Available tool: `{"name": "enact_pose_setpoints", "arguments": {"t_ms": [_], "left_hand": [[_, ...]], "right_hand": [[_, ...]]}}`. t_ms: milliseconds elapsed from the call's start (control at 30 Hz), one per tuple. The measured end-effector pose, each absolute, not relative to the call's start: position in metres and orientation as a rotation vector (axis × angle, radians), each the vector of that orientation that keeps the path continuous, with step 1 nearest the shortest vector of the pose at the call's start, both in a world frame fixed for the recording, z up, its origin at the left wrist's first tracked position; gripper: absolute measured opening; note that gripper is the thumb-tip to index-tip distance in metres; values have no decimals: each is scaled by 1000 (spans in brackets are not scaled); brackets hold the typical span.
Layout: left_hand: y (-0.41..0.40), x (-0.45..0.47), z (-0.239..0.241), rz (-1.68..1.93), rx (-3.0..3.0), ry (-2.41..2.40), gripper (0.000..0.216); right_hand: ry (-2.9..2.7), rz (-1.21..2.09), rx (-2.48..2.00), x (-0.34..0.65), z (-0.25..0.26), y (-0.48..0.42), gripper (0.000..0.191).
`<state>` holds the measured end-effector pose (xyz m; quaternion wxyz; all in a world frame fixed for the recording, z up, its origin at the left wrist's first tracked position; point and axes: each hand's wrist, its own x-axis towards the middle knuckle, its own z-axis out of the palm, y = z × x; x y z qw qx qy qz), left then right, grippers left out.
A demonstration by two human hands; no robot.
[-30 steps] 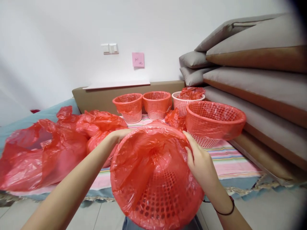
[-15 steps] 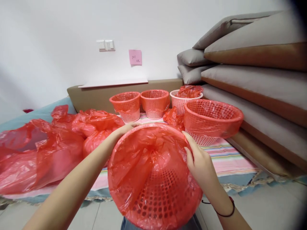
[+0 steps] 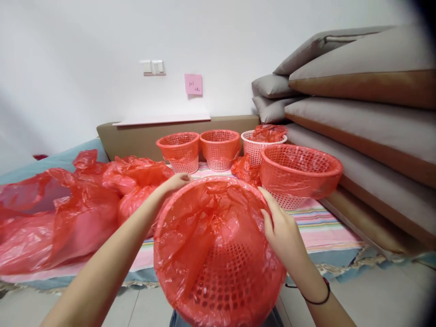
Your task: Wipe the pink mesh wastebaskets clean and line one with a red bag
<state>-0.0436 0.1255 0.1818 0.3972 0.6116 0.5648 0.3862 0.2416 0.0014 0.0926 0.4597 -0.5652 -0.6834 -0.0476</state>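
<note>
A perforated plastic basket (image 3: 221, 277), lined with a thin red plastic bag (image 3: 190, 236), is tilted with its mouth toward me. The liner is folded over the rim and bunches up at the far side of the inside. At the upper left rim is my left hand (image 3: 177, 182), its fingers curled at the outer edge and partly hidden. My right hand (image 3: 281, 227) grips the upper right rim, thumb on the inner side and fingers outside. The basket's lower edge is over my lap.
Two bag-lined baskets (image 3: 220, 152) stand at the back beside a white basket (image 3: 250, 147) holding crumpled red plastic. A larger lined basket (image 3: 299, 175) is at right. Filled red bags (image 3: 85, 218) lie left on the striped cloth (image 3: 327, 227). Grey cushions (image 3: 361, 113) are stacked right.
My left hand has shifted slightly along the rim, showing more of its fingers. The right hand keeps its grip, and the basket stays nearly in place. The view has tipped slightly.
</note>
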Motion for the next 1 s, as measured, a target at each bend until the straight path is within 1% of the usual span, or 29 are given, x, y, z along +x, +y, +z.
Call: {"name": "enact_pose_setpoints", "arguments": {"t_ms": [100, 167, 267, 300, 400, 467, 500, 567, 633, 667, 767, 900, 1000], "left_hand": [[108, -54, 201, 1002, 1643, 1402, 36], [87, -54, 207, 967, 1871, 1358, 45], [56, -40, 202, 813, 2227, 1442, 44], [50, -33, 198, 777, 2297, 1503, 43], [45, -14, 188, 633, 2377, 1737, 32], [47, -5, 186, 572, 2385, 1832, 29], [49, -1, 187, 558, 2395, 1846, 29], [51, 5, 190, 542, 2423, 1835, 29], [52, 9, 193, 535, 2445, 1816, 30], [53, 10, 194, 538, 2452, 1804, 31], [57, 10, 193, 615, 2448, 1723, 31], [66, 3, 190, 733, 2399, 1559, 32], [70, -2, 188, 784, 2369, 1439, 36]], "right_hand": [[-1678, -72, -1393, 247, 93, 8, 52], [-1687, -27, -1388, 250, 94, 13, 52], [-1726, -3, -1411, 252, 100, 15, 53], [-1721, -68, -1444, 251, 103, 13, 53], [-1639, -431, -1463, 240, 117, -1, 52], [-1701, -529, -1364, 224, 124, -11, 39], [-1819, -481, -1331, 214, 126, -13, 33], [-2144, -248, -1399, 190, 123, -8, 31], [-2433, 33, -1619, 167, 110, 10, 35], [-2465, 75, -1665, 156, 100, 23, 39], [-2458, 90, -1719, 136, 65, 65, 52], [-2446, 134, -1722, 128, 23, 104, 58], [-2431, 178, -1722, 127, 1, 116, 74]]}}
